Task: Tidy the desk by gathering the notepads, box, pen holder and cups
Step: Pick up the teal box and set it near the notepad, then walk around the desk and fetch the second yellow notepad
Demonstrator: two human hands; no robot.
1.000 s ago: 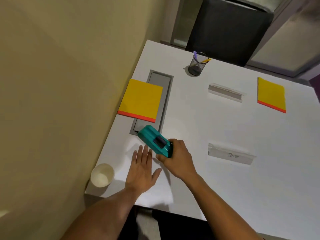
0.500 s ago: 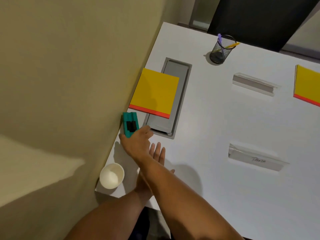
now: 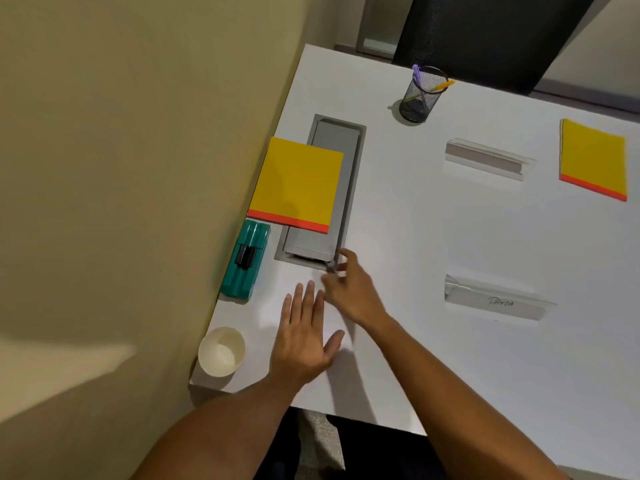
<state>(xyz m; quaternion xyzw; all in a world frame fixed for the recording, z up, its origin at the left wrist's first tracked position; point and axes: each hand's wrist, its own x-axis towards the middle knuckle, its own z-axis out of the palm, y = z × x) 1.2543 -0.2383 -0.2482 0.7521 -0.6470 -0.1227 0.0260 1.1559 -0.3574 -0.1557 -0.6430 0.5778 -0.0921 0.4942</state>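
A teal box (image 3: 245, 260) lies flat by the desk's left edge, just below a yellow notepad (image 3: 296, 183) with an orange strip. My right hand (image 3: 349, 291) hovers to the right of the box, blurred, fingers relaxed and holding nothing. My left hand (image 3: 304, 336) rests flat on the desk with fingers spread. A white paper cup (image 3: 222, 351) stands at the near left corner. A black mesh pen holder (image 3: 419, 95) with pens stands at the far side. A second yellow notepad (image 3: 593, 159) lies at the far right.
The white desk (image 3: 433, 237) meets a beige wall on the left. A grey cable hatch (image 3: 330, 188) sits partly under the near notepad. Two clear name stands (image 3: 488, 161) (image 3: 495, 299) stand mid-desk. A dark chair (image 3: 491, 32) is behind the far edge.
My right hand carried the teal box left to the desk edge, set it down below the notepad and let go. It has since drawn back to the right.
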